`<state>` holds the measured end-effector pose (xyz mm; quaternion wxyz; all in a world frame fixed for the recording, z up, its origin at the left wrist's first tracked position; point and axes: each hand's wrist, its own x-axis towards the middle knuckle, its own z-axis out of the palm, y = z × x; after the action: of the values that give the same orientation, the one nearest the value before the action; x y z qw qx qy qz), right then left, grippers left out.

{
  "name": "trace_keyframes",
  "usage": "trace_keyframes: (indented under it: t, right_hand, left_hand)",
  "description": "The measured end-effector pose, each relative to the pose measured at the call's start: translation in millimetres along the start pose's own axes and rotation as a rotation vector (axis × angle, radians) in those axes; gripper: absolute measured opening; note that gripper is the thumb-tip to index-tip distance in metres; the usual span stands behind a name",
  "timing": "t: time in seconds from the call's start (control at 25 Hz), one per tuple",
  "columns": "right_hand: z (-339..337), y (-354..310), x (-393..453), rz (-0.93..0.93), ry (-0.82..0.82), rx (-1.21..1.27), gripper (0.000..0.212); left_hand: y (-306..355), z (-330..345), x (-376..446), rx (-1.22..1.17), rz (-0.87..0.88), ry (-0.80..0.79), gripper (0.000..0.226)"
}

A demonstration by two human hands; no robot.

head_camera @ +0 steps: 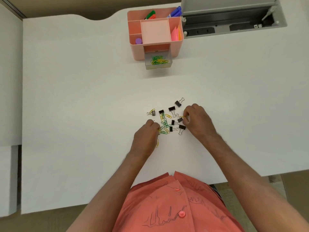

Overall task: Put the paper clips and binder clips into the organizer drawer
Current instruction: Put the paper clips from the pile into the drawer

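Green and yellow paper clips (164, 123) and several black binder clips (171, 108) lie scattered on the white desk in front of me. My left hand (147, 133) rests at the left edge of the pile, fingers curled over paper clips there. My right hand (198, 118) sits at the right edge and pinches a yellow paper clip (182, 116) between thumb and fingers. Farther back stands the pink organizer (136, 51); its clear drawer (169, 64) is pulled out and holds green and yellow paper clips.
The organizer's top compartments hold markers (150, 15), pink sticky notes (175, 33) and a purple cap (138, 41). An open grey cable tray (234, 22) lies to its right. The desk's front edge runs near my body.
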<state>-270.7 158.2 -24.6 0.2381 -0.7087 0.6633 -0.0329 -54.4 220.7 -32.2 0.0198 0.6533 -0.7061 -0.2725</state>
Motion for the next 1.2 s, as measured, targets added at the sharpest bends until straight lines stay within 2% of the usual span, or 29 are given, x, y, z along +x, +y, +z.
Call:
trace_keyframes:
  t: [0.2, 0.4, 0.56, 0.88, 1.04, 1.2]
  right_hand:
    - [1, -26, -18, -0.132, 0.090, 0.112, 0.013]
    - [30, -47, -26, -0.268, 0.094, -0.101, 0.018]
    - [35, -56, -29, -0.272, -0.020, -0.253, 0.042]
    - [39, -62, -19, -0.235, 0.040, -0.276, 0.017]
    - [29, -61, -19, -0.141, 0.018, -0.097, 0.010]
    - [9, -58, -21, 0.045, -0.068, 0.176, 0.010]
  left_hand:
    - [3, -4, 6, -0.003, 0.015, 0.011, 0.007]
    - [1, -3, 2, -0.108, 0.003, 0.034, 0.006]
    - [-6, -6, 0, -0.246, -0.055, 0.052, 0.005]
    - [-13, -8, 2, -0.447, -0.113, 0.081, 0.012]
    - [-4, -41, 16, -0.553, -0.124, 0.185, 0.013]
    - [15, -104, 71, -0.491, -0.047, 0.364, 0.009]
